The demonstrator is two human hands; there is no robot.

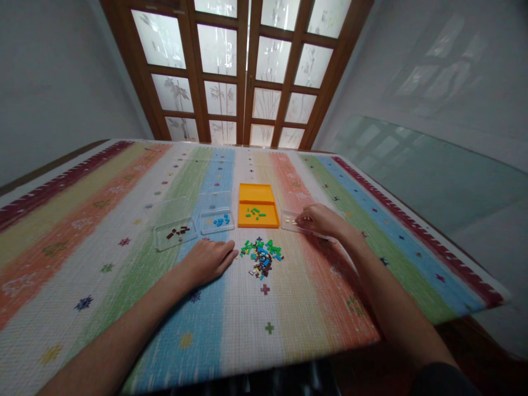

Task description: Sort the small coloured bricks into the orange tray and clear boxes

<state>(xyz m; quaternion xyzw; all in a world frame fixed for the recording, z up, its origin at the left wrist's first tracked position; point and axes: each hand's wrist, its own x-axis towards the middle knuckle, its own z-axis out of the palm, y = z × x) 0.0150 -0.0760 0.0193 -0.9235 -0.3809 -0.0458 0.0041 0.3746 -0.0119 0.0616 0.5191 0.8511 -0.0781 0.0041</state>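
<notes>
My right hand point(318, 218) reaches into the clear plastic box point(284, 224) on the right, where a few cream toy bricks point(288, 219) lie. Its fingers are pinched together at the fingertips; whatever is between them is too small to make out. On the tablecloth rests my left hand point(213, 259), its fingers lying loosely out toward a mixed pile of small toy bricks point(264, 257). Nothing shows in that hand. Green, blue, brown and a few pale pieces make up the pile, which sits just right of its fingertips.
An open orange case point(256, 192) holds green bricks point(256, 212). Left of it stand a clear box with blue bricks point(221, 220) and another with brown bricks point(178, 232), both with lids open. A striped tablecloth point(247, 330) covers the table; wooden glass-paned doors point(243, 77) stand behind it.
</notes>
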